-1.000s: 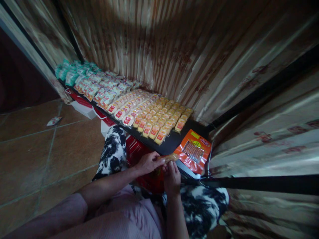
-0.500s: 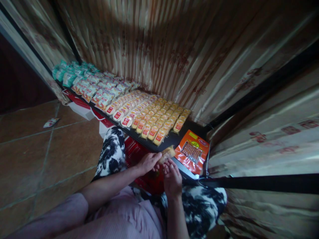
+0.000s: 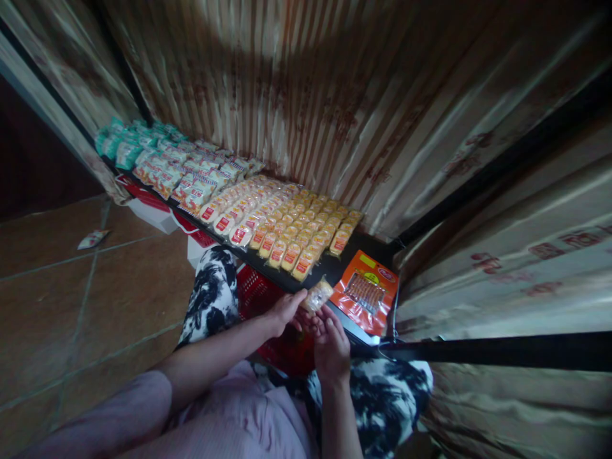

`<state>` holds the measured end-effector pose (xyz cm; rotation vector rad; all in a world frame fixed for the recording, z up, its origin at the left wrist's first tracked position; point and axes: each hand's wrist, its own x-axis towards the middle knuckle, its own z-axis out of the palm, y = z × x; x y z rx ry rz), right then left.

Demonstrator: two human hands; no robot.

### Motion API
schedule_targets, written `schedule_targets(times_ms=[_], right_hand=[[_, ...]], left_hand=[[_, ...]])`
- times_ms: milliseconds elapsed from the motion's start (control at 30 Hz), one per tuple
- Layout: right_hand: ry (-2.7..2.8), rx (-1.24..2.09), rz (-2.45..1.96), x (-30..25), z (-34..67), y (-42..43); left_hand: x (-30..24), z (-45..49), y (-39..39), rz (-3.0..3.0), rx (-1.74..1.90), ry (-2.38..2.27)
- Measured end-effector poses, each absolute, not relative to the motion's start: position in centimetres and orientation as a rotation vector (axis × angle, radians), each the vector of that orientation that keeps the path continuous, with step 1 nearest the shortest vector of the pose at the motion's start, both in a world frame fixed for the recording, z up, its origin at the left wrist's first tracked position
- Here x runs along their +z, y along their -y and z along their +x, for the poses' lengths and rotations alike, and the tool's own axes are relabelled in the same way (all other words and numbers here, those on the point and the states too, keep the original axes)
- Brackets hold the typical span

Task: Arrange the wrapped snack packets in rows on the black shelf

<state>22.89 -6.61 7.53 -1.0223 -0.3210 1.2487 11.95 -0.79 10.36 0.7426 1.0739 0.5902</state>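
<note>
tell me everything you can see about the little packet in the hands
The small packet is a clear shiny wrapper over pale tan contents. It is tilted, pinched at its lower end by the left hand, over the dark shelf near its front, beside the orange pack. The right hand sits just below; contact unclear.

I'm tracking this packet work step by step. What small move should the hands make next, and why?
Probably set the packet down on the bare strip of black shelf beside the last yellow row. The left hand pinches it just above that gap, the right hand open beneath, and the orange pack leaves room.
</note>
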Motion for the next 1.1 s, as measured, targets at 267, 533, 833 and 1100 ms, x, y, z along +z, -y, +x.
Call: schedule_targets(times_ms=[267, 533, 833, 1100], right_hand=[[0.322, 1.239, -1.054, 8.2, 22.9, 6.7], [0.394, 1.209, -1.114, 8.4, 23.2, 6.9], [0.445, 1.168, -1.162, 8.8, 23.6, 6.9], [0.499, 1.128, -1.273, 8.0, 24.2, 6.9]], left_hand=[[10.1, 12.4, 0.2, 0.541, 0.520, -1.062], [10.3, 12.5, 0.0, 0.433, 0.475, -0.978], [10.2, 12.9, 0.0, 0.411, 0.526, -1.017], [10.9, 13.3, 0.9, 0.832, 0.646, -1.126]])
